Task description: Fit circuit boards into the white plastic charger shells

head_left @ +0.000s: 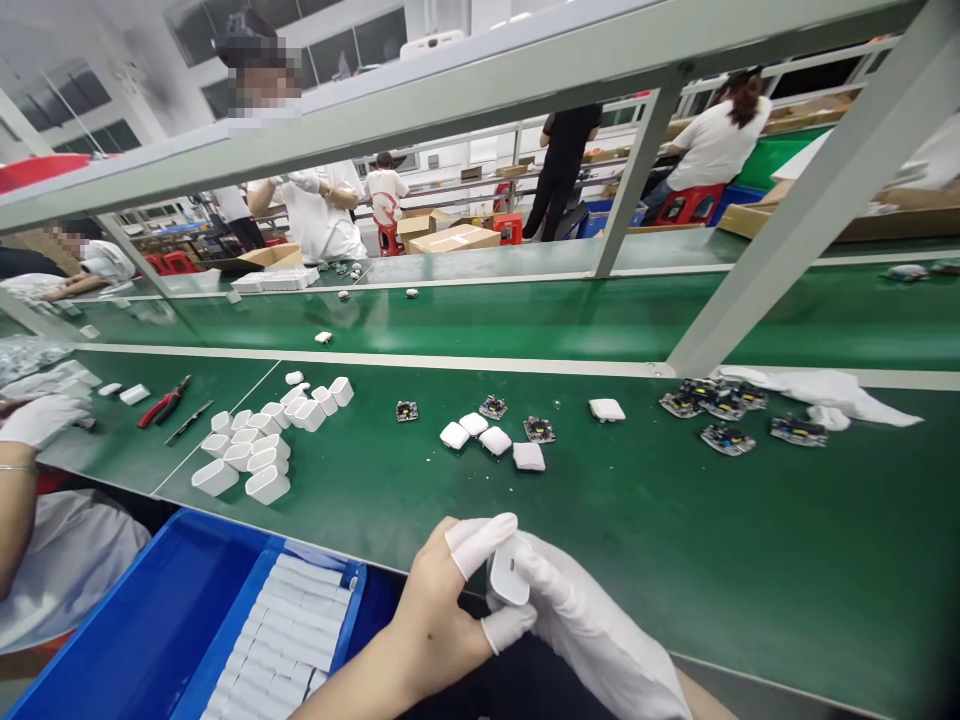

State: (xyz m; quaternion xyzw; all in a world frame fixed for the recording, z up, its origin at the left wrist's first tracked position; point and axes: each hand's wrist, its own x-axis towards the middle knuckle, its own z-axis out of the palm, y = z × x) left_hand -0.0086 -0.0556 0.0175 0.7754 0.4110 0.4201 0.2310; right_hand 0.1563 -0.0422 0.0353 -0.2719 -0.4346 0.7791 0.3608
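Observation:
Between my hands is a white charger housing (pixel 510 578), a rounded block with a small slot in its end face. My left hand (pixel 450 600), wearing white finger cots, pinches it from the left with thumb and fingertip. My right hand (pixel 574 605), in a white glove, grips the other side and covers part of it. Beyond them on the green bench (pixel 375 500) lie several white end caps (pixel 495 440) and loose circuit boards (pixel 540 430). Farther left stands a group of open white shells (pixel 251 450).
More circuit boards (pixel 724 440) and a white glove (pixel 840 395) lie right. Red-handled pliers (pixel 161 403) are left, near a co-worker's gloved hand (pixel 41 420). A blue bin (pixel 150 600) with rows of white housings (pixel 285 620) sits below the bench edge. A slanted frame post (pixel 795 200) rises ahead.

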